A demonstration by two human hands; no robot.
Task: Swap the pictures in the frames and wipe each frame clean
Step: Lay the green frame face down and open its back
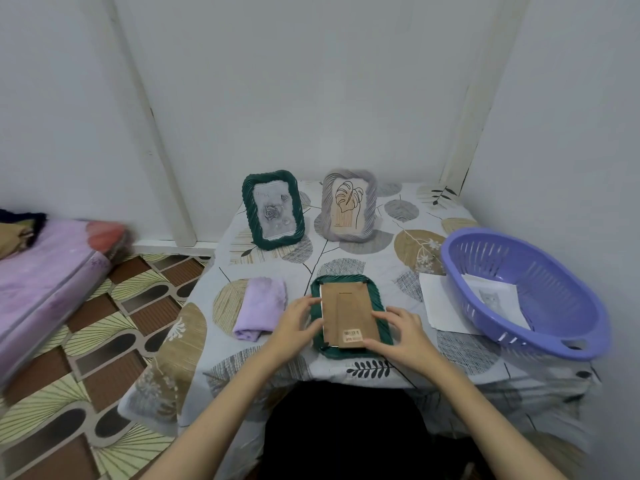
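Observation:
A dark green frame point(350, 351) lies face down near the table's front edge, its brown backing board point(346, 311) up. My left hand point(298, 318) touches the frame's left edge, thumb at the board's side. My right hand point(401, 327) rests on the frame's right edge, fingers lying on the board's lower right. A second green frame point(273, 209) with a grey rose picture stands at the back. Beside it stands a grey frame point(349, 206) with a leaf drawing. A folded lilac cloth point(260, 308) lies left of the flat frame.
A purple plastic basket point(523, 292) sits at the right, with a white picture sheet point(491, 299) inside and white paper point(438, 303) under its rim. The table point(408, 244) has a leaf-print cover and stands in a wall corner. A pink mattress point(45, 282) lies on the floor at left.

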